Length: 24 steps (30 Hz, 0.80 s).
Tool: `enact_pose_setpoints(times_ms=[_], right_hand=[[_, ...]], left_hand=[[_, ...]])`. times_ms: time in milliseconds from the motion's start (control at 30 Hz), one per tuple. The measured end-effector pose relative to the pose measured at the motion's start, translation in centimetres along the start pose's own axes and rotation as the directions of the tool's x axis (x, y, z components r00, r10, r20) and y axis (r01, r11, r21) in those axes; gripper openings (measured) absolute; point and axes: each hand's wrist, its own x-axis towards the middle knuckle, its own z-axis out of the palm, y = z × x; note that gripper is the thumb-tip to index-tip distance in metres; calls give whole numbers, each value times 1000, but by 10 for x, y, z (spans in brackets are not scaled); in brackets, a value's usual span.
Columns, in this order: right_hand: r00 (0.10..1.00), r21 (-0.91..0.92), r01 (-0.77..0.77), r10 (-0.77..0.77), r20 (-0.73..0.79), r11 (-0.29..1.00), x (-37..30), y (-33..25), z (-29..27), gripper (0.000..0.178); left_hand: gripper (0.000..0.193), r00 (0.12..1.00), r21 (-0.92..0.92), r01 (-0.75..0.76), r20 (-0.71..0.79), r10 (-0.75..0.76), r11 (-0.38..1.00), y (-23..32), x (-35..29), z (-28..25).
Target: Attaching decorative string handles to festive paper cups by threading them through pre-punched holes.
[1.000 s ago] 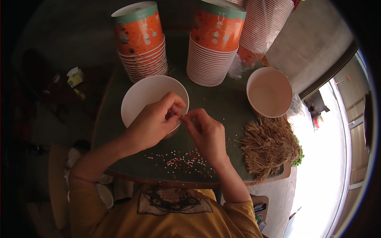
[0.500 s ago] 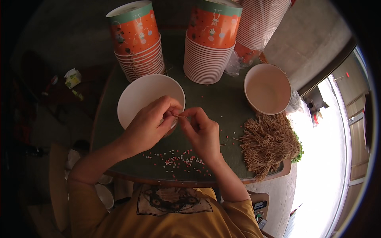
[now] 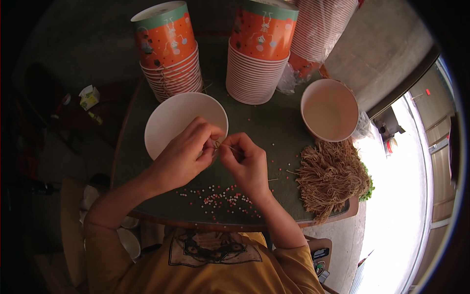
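Note:
My left hand (image 3: 182,156) pinches a thin tan string (image 3: 218,145) between thumb and fingers. Close beside it, my right hand (image 3: 248,164) grips another part of the same string, which bends in a small loop between the fingertips. Both hands are held up in front of a white paper tub (image 3: 169,115), its open mouth partly hidden by the left hand. Small red, pink and white beads (image 3: 226,198) lie scattered on the green tabletop (image 3: 249,120) below my hands. Whether a bead sits on the string is too small to tell.
At the back stand two stacks of orange and green paper tubs (image 3: 169,41) (image 3: 264,29), with more tubs in clear plastic (image 3: 325,24) behind. Another white tub (image 3: 329,110) is at the right, near a heap of cut tan strings (image 3: 333,179). The table's wooden edge (image 3: 196,224) curves before me.
My right fingers have shifted slightly left and curled more around the string. The string now forms a visible loop between the hands. My left fingers have moved a little.

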Motion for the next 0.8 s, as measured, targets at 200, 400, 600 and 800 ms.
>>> enact_pose_setpoints(times_ms=[200, 400, 600, 800], right_hand=[[954, -291, 272, -297, -47, 917, -4, 2, 6, 13], [839, -475, 479, -544, 0, 739, -3, 10, 9, 18], [771, -552, 545, -636, 34, 631, -3, 9, 8, 24], [792, -496, 537, -611, 18, 682, -4, 9, 6, 22]], left_hand=[[19, 999, 128, -34, -13, 36, 991, -1, 0, 0], [16, 995, 163, 8, -100, 9, 987, 3, -2, 4], [11, 983, -196, 108, -124, -134, 975, -1, -1, 8], [13, 974, -365, 195, -36, -223, 910, -3, -1, 7]])
